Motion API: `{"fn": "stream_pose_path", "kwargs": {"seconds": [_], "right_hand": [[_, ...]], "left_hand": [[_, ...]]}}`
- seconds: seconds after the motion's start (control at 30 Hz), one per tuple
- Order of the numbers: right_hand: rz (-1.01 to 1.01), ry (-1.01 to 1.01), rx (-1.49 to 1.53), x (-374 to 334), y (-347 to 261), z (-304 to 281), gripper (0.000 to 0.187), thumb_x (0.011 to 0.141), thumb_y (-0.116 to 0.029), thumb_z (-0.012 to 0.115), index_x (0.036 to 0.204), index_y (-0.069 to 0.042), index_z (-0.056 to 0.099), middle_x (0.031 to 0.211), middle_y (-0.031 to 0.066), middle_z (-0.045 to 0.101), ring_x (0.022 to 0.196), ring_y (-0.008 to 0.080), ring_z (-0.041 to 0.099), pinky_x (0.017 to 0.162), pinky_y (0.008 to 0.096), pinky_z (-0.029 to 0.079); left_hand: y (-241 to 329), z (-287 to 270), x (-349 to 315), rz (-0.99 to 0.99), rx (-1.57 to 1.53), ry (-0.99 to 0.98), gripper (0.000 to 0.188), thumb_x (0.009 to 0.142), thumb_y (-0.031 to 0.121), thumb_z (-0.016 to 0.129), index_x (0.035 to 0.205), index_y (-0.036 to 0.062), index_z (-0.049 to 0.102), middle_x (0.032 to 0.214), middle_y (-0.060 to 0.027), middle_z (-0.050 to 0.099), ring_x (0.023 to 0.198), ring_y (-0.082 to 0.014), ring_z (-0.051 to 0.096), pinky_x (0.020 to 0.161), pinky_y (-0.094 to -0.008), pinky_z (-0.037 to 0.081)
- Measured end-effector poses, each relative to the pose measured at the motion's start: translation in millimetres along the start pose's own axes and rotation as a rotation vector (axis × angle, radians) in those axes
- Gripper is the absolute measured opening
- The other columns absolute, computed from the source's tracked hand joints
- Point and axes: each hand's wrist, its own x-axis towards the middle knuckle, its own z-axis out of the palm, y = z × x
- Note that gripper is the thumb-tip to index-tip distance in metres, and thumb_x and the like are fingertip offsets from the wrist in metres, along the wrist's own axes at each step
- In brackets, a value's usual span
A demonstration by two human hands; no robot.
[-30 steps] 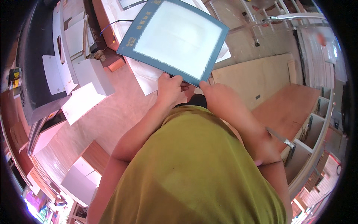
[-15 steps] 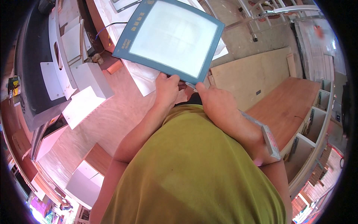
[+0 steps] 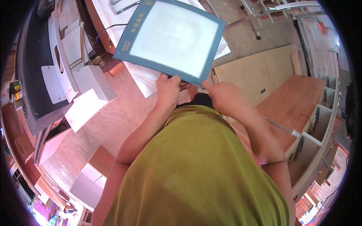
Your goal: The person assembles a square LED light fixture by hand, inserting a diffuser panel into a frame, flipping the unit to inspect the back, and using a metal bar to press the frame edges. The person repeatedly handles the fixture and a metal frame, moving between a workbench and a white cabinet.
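Observation:
A square floodlight [image 3: 175, 39] with a dark frame and a frosted white front is tilted up in front of me. My left hand [image 3: 168, 87] is closed on its near edge, thumb on top and fingers beneath. Closed fingers of my right hand [image 3: 226, 97] touch the near right corner; what lies inside them is hidden. Beyond my right forearm a slim metallic bar [image 3: 279, 126] with a pale end sticks out; whether that hand holds it cannot be seen. From the floodlight's left side runs a dark cable [image 3: 113, 26] with loose wire ends.
Under the floodlight lies a white-covered surface [image 3: 145, 84], with another framed panel [image 3: 124, 5] at its far end. A brown-topped cabinet [image 3: 288, 109] stands right, beside a plywood board [image 3: 260, 75]. A metal ladder [image 3: 260, 22] is far right, a grey-white box [image 3: 94, 81] left.
My right hand has shifted slightly right and turned at the corner. The metallic bar beyond my right forearm now shows thinner and further right. The floodlight and left hand have barely moved.

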Motion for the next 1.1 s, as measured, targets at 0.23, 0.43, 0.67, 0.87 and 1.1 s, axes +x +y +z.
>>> {"fn": "stream_pose_path", "kwargs": {"seconds": [0.23, 0.43, 0.67, 0.87, 1.1], "right_hand": [[-0.001, -0.022, 0.115, -8, 6, -33, 0.034, 0.090, -0.006, 0.057, 0.124, -0.009, 0.056, 0.091, 0.0223, 0.070, 0.088, 0.0448, 0.066, 0.075, 0.0556, 0.051], [0.018, 0.019, 0.051, 13, -9, -12, 0.022, 0.089, -0.007, 0.058, 0.109, -0.001, 0.058, 0.092, 0.0237, 0.072, 0.088, 0.0448, 0.068, 0.077, 0.0542, 0.054], [-0.062, 0.014, 0.076, 41, -25, -4, 0.018, 0.088, -0.007, 0.055, 0.104, 0.001, 0.057, 0.089, 0.0230, 0.072, 0.089, 0.0435, 0.070, 0.076, 0.0529, 0.054], [-0.080, 0.029, 0.055, 51, -27, 3, 0.018, 0.087, -0.010, 0.058, 0.101, 0.002, 0.057, 0.082, 0.0203, 0.073, 0.085, 0.0412, 0.071, 0.076, 0.0509, 0.055], [-0.114, 0.073, -0.018, 47, -40, -7, 0.017, 0.088, -0.009, 0.059, 0.102, 0.001, 0.058, 0.076, 0.0197, 0.071, 0.081, 0.0419, 0.071, 0.072, 0.0507, 0.056]], "left_hand": [[8, -2, -5, -0.020, 0.053, 0.057, 0.026, 0.092, 0.004, 0.050, 0.116, -0.0056, 0.048, 0.101, -0.0178, 0.066, 0.082, -0.0256, 0.071, 0.071, -0.0355, 0.059], [23, -23, 3, 0.083, 0.013, 0.148, 0.023, 0.092, 0.004, 0.055, 0.113, -0.0032, 0.048, 0.100, -0.0173, 0.067, 0.081, -0.0259, 0.072, 0.069, -0.0355, 0.060], [33, -28, 9, 0.092, 0.026, 0.109, 0.036, 0.089, -0.001, 0.052, 0.123, -0.0028, 0.044, 0.104, -0.0178, 0.065, 0.082, -0.0270, 0.070, 0.074, -0.0392, 0.060], [32, -26, 11, 0.106, 0.008, 0.098, 0.038, 0.088, -0.004, 0.049, 0.126, -0.0049, 0.044, 0.104, -0.0174, 0.064, 0.079, -0.0242, 0.070, 0.069, -0.0335, 0.061], [26, -31, 18, 0.127, -0.017, 0.062, 0.037, 0.088, -0.005, 0.048, 0.125, -0.0041, 0.044, 0.105, -0.0171, 0.065, 0.077, -0.0230, 0.071, 0.068, -0.0327, 0.061]]}}
